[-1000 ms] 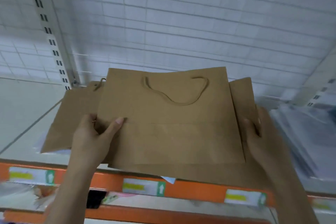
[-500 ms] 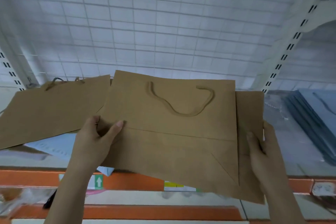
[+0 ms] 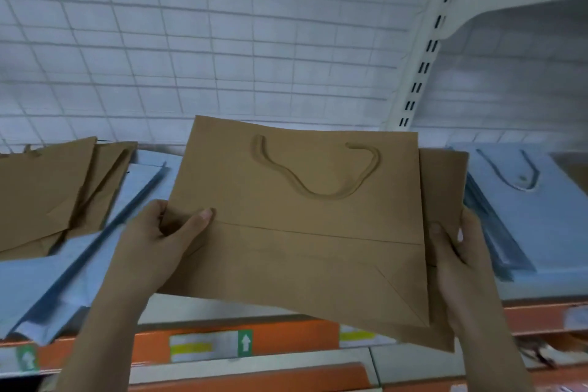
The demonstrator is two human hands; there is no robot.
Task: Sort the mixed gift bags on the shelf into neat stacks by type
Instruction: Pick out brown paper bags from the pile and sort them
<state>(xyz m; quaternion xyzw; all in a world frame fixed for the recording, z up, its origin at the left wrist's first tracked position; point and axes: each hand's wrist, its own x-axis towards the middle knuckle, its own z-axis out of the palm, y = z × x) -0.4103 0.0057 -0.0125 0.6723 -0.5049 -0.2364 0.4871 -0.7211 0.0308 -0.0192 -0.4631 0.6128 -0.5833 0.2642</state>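
Clearly the flat brown kraft paper gift bags (image 3: pixel 296 219) are light and bend easily. The left hand (image 3: pixel 165 242) pinches their left edge and the right hand (image 3: pixel 458 251) grips the right edge, holding them just above the shelf front, between both grips.

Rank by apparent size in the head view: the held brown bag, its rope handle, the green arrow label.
1. Brown bag, though nearness to the camera inflates it.
2. Rope handle.
3. Arrow label.

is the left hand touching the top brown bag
Touching. The head view shows the left hand gripping the left edge of the top brown bag, thumb lying flat across its face, fingers tucked beneath.
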